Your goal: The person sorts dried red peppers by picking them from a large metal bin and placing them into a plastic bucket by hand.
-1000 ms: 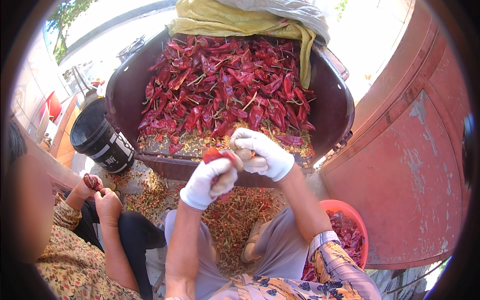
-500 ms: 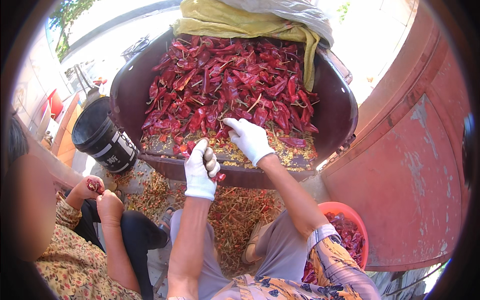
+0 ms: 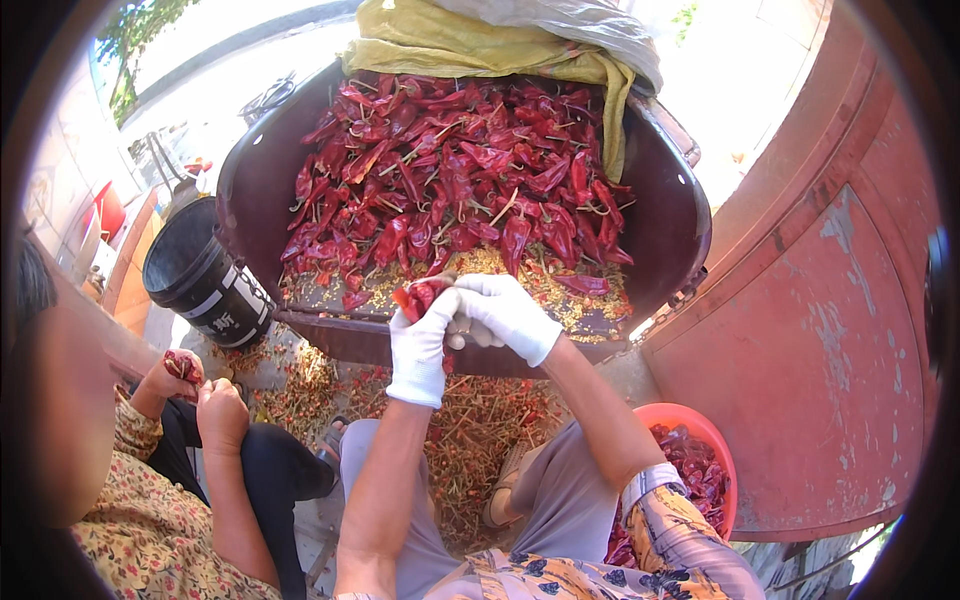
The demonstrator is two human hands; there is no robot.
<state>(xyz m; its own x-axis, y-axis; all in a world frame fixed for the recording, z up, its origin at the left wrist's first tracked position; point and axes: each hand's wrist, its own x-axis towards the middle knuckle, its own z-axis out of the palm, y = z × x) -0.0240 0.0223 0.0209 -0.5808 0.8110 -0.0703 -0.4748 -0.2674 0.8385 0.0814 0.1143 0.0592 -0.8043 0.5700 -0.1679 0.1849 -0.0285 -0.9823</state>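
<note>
My left hand [image 3: 416, 352], in a white glove, is closed around dried red chili peppers [image 3: 422, 294], whose glossy skins stick out above the thumb. Against it, my gloved right hand [image 3: 512, 318] pinches at the peppers' end; what lies between its fingertips is hidden. Both hands are over the front edge of a dark red metal bin [image 3: 345, 338]. Inside the bin, a large heap of dried red chilies [image 3: 440, 165] with pale stems slopes toward me. Yellow seeds [image 3: 480, 262] and pepper scraps cover the bin floor near my hands.
Yellow and white sacks [image 3: 470, 50] drape the bin's far side. To the left are a black bucket [image 3: 222, 318] and a co-worker's hands [image 3: 220, 412] holding a chili. Broken stems [image 3: 480, 420] litter the ground. A red basin [image 3: 722, 450] of chilies sits right, beside a red metal panel [image 3: 800, 370].
My right hand has come back from the heap's edge to meet the left. My left hand has turned and moved slightly right, raising its peppers. The co-worker's hands shifted a little.
</note>
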